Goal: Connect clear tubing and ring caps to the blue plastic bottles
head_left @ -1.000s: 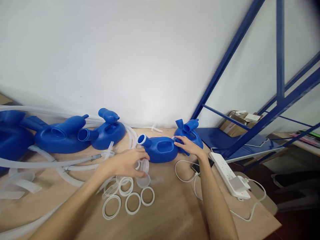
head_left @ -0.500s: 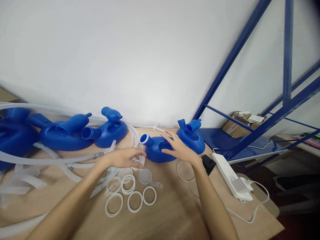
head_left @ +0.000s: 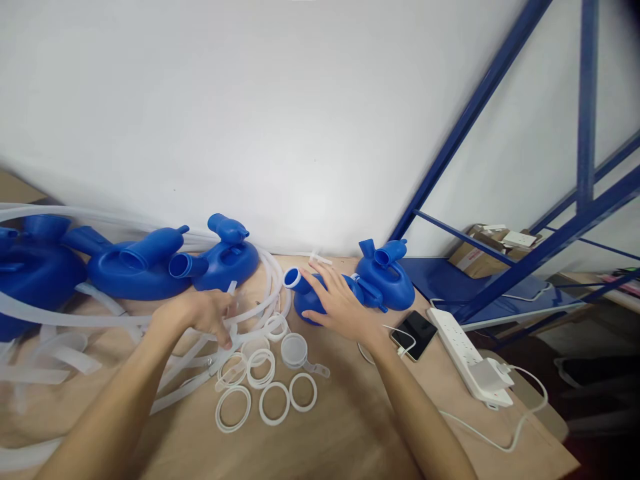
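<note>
My right hand (head_left: pixel 335 303) lies with spread fingers on a blue bottle (head_left: pixel 306 308), whose neck carries a white ring (head_left: pixel 291 277). A blue spouted piece (head_left: pixel 370 292) shows just right of that hand. My left hand (head_left: pixel 207 317) hangs over clear tubes and plastic parts, fingers bent downward; whether it pinches a clear part cannot be made out. Several white rings (head_left: pixel 274 403) and a clear round cap with a strap (head_left: pixel 294 351) lie on the table in front of the hands.
Several blue bottles (head_left: pixel 227 265) stand at the left among clear hoses (head_left: pixel 100 321). Another bottle (head_left: pixel 385 283) stands at the right, near a black phone (head_left: pixel 414 335) and a white power strip (head_left: pixel 470 357). A blue metal rack (head_left: pixel 467 120) rises at the right.
My left hand has moved left, away from the bottle neck, uncovering a small ring. My right hand has shifted left over the bottle. The blue spouted piece and the phone show more fully.
</note>
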{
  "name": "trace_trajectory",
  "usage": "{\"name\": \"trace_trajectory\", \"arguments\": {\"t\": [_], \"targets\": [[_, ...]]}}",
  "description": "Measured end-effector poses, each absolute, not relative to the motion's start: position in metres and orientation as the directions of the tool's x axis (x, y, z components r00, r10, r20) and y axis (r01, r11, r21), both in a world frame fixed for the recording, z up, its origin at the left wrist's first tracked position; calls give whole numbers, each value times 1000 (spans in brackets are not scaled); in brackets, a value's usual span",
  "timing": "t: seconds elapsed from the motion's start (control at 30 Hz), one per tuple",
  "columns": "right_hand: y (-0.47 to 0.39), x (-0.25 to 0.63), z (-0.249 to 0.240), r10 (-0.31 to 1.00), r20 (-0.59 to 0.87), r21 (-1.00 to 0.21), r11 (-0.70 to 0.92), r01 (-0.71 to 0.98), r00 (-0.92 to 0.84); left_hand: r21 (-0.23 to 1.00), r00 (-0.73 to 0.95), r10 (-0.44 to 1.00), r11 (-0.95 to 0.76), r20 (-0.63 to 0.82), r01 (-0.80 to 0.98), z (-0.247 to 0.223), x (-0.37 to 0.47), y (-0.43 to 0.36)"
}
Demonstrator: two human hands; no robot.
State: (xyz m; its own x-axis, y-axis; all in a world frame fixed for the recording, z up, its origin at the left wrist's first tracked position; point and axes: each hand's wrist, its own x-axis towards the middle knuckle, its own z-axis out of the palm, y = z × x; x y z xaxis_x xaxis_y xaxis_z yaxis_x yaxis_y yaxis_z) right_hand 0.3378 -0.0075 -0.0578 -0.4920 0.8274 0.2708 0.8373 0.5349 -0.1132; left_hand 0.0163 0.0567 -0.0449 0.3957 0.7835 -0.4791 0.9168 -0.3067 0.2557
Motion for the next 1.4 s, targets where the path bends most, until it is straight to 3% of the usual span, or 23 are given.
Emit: {"name": "trace_trajectory", "arguments": {"t": [0.2, 0.33, 0.4, 0.5, 0.57, 0.63, 0.77, 0.87, 0.93, 1.0, 1.1, 1.2, 1.3, 1.4], "targets": [[18, 351, -82, 913, 274, -140, 348, 927, -302, 282, 545, 707, -466, -451, 839, -39, 44, 39], [26, 359, -88, 921, 237, -128, 345, 930, -309, 302, 558, 726, -470, -401, 829, -39, 43, 41], [25, 360, -86, 914, 241, -121, 361, 925, -326, 418, 628, 701, -486, -337, 767, -37, 35, 46], [22, 360, -82, 907, 244, -138, 382, 914, -342, 700, 731, 657, -435, -184, 566, -30, 22, 53], [20, 360, -80, 905, 240, -154, 392, 907, -350, 908, 700, 707, -224, -98, 354, -28, 18, 57], [20, 360, -79, 906, 235, -167, 393, 904, -351, 995, 613, 787, 10, -70, 101, -31, 18, 61], [20, 360, -80, 912, 229, -176, 382, 907, -339, 974, 533, 845, 159, -50, -160, -38, 29, 66], [20, 360, -80, 912, 229, -174, 382, 907, -340, 858, 463, 884, 283, -61, -428, -35, 37, 65], [20, 359, -79, 912, 224, -176, 385, 906, -344, 722, 361, 933, 258, -12, -642, -31, 40, 63], [19, 359, -78, 912, 219, -178, 387, 905, -347, 666, 224, 969, 101, 101, -739, -29, 42, 61], [19, 359, -77, 912, 217, -174, 386, 906, -347, 717, 38, 961, -177, 273, -675, -33, 48, 64], [19, 359, -76, 913, 205, -166, 388, 907, -354, 746, -115, 938, -332, 328, -577, -40, 54, 72], [19, 360, -77, 911, 205, -163, 393, 905, -358, 791, -164, 951, -308, 260, -529, -41, 58, 76], [20, 360, -78, 909, 216, -171, 396, 902, -358, 830, -66, 983, -180, 171, -529, -37, 58, 74]]}}
